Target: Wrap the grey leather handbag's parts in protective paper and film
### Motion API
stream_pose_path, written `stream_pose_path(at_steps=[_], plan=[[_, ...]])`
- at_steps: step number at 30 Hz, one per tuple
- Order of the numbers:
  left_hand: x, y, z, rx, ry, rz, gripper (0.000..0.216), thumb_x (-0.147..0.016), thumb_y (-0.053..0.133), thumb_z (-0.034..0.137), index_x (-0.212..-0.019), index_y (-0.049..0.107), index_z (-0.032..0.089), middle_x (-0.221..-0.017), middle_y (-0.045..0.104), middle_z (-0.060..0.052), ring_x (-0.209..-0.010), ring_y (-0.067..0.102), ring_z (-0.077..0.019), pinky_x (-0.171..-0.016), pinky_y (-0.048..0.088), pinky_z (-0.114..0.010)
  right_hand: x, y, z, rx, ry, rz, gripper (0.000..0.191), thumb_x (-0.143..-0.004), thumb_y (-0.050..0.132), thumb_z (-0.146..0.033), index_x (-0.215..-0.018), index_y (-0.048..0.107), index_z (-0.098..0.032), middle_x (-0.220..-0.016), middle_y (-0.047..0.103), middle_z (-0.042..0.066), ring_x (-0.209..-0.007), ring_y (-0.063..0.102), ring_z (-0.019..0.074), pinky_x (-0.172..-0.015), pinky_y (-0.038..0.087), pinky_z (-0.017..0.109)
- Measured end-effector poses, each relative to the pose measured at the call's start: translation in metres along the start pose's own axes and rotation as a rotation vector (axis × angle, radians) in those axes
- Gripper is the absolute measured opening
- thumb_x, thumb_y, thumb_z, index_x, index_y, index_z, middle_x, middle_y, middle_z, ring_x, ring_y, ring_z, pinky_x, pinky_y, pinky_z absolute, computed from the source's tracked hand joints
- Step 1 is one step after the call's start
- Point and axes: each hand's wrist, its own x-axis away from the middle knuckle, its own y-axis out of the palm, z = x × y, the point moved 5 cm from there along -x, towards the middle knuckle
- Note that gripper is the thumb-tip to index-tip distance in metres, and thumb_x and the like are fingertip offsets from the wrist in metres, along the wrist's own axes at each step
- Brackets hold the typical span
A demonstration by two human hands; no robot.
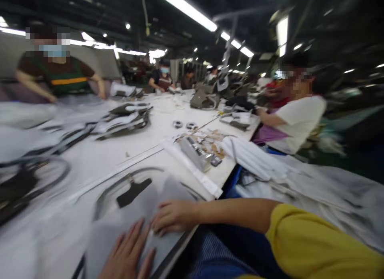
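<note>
My left hand (129, 253) lies flat with fingers stretched out on a grey fabric piece (126, 215) at the near edge of the white table (99, 159). My right hand (172, 217) rests on the same fabric just to the right, fingers curled and pressing down on it. A dark flat shape (132, 192) lies on the fabric beyond my hands. My right arm in a yellow sleeve (315, 247) comes in from the lower right. The picture is blurred by motion.
A pile of white fabric (270, 167) hangs off the table's right edge. Small tools and scraps (204, 149) lie mid-table, two rings (183, 125) beyond. Stacks of grey pieces (126, 117) sit left. Dark straps (27, 179) lie far left. Several people work around the table.
</note>
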Motion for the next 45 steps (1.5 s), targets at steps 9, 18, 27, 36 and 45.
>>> stream_pose_path(at_steps=[9,18,27,36,45], plan=[[0.015,-0.031,0.010,0.219,-0.146,-0.052,0.035,-0.099,0.050,0.032,-0.132,0.059,0.022,-0.136,0.061,-0.006,-0.130,0.054,-0.0228,-0.113,0.040,-0.048,0.004,0.004,0.010,-0.215,0.065,0.193,0.032,-0.099,0.052,-0.026,-0.128,0.060,-0.015,-0.127,0.066,0.011,-0.129,0.053,0.0186,-0.113,0.041,0.041],[0.010,-0.035,0.005,0.253,-0.186,-0.257,0.043,-0.101,0.043,0.040,-0.139,0.052,0.022,-0.148,0.050,-0.006,-0.138,0.043,-0.0253,-0.119,0.028,-0.053,-0.006,0.006,0.005,-0.001,0.099,-0.109,0.067,-0.095,0.055,-0.046,-0.154,0.030,-0.024,-0.155,0.040,0.005,-0.147,0.028,0.0266,-0.123,0.012,0.055],[0.007,-0.035,-0.009,0.151,-0.221,-0.366,0.052,-0.098,0.048,0.046,-0.147,0.040,0.030,-0.163,0.020,-0.010,-0.150,0.017,-0.0311,-0.120,0.021,-0.057,-0.006,0.009,0.007,-0.028,0.200,-0.019,0.066,-0.097,0.052,-0.045,-0.155,0.026,-0.026,-0.159,0.033,0.005,-0.149,0.024,0.0254,-0.123,0.011,0.053],[0.013,-0.034,-0.009,0.072,-0.189,-0.397,0.066,-0.097,0.047,0.052,-0.154,0.027,0.026,-0.164,0.017,-0.009,-0.150,0.014,-0.0300,-0.120,0.020,-0.056,0.004,-0.001,0.011,-0.006,0.199,-0.028,0.067,-0.092,0.056,-0.052,-0.151,0.037,-0.025,-0.160,0.028,0.010,-0.148,0.023,0.0306,-0.120,0.022,0.056],[0.016,-0.026,-0.012,-0.130,-0.066,-0.314,0.066,-0.095,0.048,0.058,-0.151,0.036,0.026,-0.157,0.034,-0.010,-0.146,0.029,-0.0299,-0.121,0.017,-0.049,0.013,0.012,0.024,0.119,0.053,0.108,0.055,-0.094,0.053,-0.053,-0.136,0.056,-0.019,-0.148,0.049,0.005,-0.146,0.031,0.0268,-0.116,0.037,0.046]])
